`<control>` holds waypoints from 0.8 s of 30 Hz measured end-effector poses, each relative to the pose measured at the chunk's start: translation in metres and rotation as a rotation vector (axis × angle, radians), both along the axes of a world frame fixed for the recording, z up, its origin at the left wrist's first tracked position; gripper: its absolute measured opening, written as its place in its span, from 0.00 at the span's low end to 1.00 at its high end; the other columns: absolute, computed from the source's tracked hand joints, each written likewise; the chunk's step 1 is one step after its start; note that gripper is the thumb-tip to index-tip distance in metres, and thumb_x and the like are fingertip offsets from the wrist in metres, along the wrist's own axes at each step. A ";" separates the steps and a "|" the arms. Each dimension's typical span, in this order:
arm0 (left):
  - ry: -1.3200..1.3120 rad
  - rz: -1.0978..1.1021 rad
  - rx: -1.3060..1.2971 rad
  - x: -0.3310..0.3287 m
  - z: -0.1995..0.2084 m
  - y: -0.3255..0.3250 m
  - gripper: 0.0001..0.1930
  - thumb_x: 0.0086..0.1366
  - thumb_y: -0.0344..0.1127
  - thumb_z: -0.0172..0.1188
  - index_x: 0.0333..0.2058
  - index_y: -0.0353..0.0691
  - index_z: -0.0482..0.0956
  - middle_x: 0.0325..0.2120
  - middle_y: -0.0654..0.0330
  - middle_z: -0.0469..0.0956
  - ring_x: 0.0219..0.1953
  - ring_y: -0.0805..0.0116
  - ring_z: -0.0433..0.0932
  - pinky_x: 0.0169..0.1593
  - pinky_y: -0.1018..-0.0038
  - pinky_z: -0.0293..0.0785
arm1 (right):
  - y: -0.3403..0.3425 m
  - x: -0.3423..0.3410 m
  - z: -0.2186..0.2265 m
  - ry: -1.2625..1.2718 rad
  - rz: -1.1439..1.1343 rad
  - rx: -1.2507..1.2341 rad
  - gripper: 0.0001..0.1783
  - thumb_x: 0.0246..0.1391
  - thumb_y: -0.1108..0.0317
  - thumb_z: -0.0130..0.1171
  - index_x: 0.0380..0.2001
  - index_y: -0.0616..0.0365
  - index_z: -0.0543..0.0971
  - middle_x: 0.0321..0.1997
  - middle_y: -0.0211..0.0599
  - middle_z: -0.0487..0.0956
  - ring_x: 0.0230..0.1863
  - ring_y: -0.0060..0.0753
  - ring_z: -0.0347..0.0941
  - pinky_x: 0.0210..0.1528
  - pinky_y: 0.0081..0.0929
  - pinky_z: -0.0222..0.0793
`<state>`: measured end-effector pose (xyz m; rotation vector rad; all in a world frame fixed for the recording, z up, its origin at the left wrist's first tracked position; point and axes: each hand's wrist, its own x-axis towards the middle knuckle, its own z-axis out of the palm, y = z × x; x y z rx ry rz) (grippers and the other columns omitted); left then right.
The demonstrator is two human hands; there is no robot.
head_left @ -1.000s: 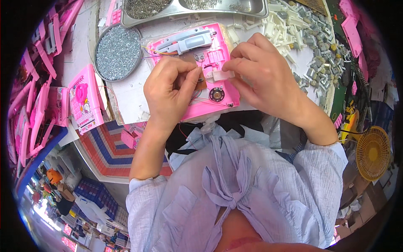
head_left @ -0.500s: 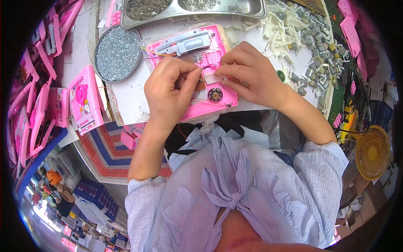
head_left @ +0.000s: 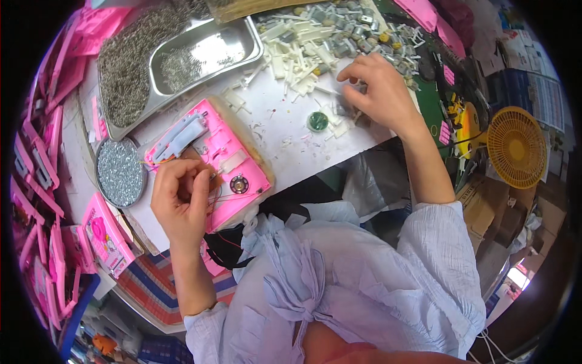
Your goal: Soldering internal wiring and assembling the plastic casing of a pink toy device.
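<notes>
A pink plastic toy casing (head_left: 254, 172) lies with its inside up on a padded base. It carries a grey plastic block (head_left: 180, 136), a white piece (head_left: 232, 161), thin wires and a small round speaker (head_left: 239, 184). My left hand (head_left: 182, 195) is at the casing's left side, thumb and forefinger pinched over it; something tiny shows at the fingertips, too small to name. Away to the right, my right hand (head_left: 383, 94) hovers by a heap of white plastic parts (head_left: 300, 57) and small grey motors (head_left: 357, 30). Its thumb and forefinger are apart, with nothing visible between them.
A round dish (head_left: 145, 177) of small screws stands left of the casing. Behind it lies a divided metal tray (head_left: 257, 42) with small metal parts. A small green round pot (head_left: 317, 121) sits on the white tabletop (head_left: 285, 161). Pink casings pile up at far left; a yellow fan (head_left: 516, 147) stands right.
My right hand has left the casing and moved right to the parts heap. My left hand stays pinched at the casing. The view has turned, so the casing now appears further left.
</notes>
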<state>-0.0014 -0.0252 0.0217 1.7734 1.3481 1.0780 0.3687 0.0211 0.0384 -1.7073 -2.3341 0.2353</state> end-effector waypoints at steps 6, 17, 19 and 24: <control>0.012 -0.075 -0.023 0.010 0.013 0.006 0.07 0.60 0.22 0.66 0.37 0.32 0.80 0.30 0.61 0.76 0.26 0.78 0.69 0.30 0.81 0.65 | 0.018 -0.003 -0.028 -0.072 0.072 0.247 0.08 0.44 0.66 0.66 0.32 0.50 0.84 0.36 0.31 0.75 0.45 0.41 0.71 0.47 0.39 0.69; 0.049 -0.345 -0.132 0.098 0.042 0.066 0.14 0.62 0.35 0.69 0.42 0.33 0.80 0.27 0.56 0.80 0.21 0.67 0.76 0.28 0.71 0.72 | 0.012 -0.026 0.009 0.309 0.118 0.114 0.14 0.45 0.65 0.68 0.37 0.56 0.81 0.39 0.35 0.79 0.44 0.41 0.75 0.47 0.37 0.72; -0.011 -0.466 -0.184 0.112 0.033 0.079 0.13 0.62 0.35 0.69 0.39 0.33 0.80 0.23 0.60 0.78 0.22 0.72 0.75 0.28 0.73 0.72 | -0.003 -0.038 0.026 0.582 0.112 -0.134 0.15 0.47 0.68 0.70 0.39 0.59 0.82 0.36 0.38 0.81 0.39 0.39 0.78 0.43 0.33 0.73; -0.092 -0.711 -0.666 0.112 0.055 0.073 0.07 0.66 0.31 0.65 0.38 0.34 0.80 0.24 0.70 0.75 0.26 0.84 0.69 0.29 0.81 0.66 | -0.029 -0.020 0.048 0.722 0.153 -0.294 0.13 0.50 0.73 0.69 0.41 0.59 0.83 0.33 0.41 0.84 0.34 0.34 0.81 0.38 0.28 0.75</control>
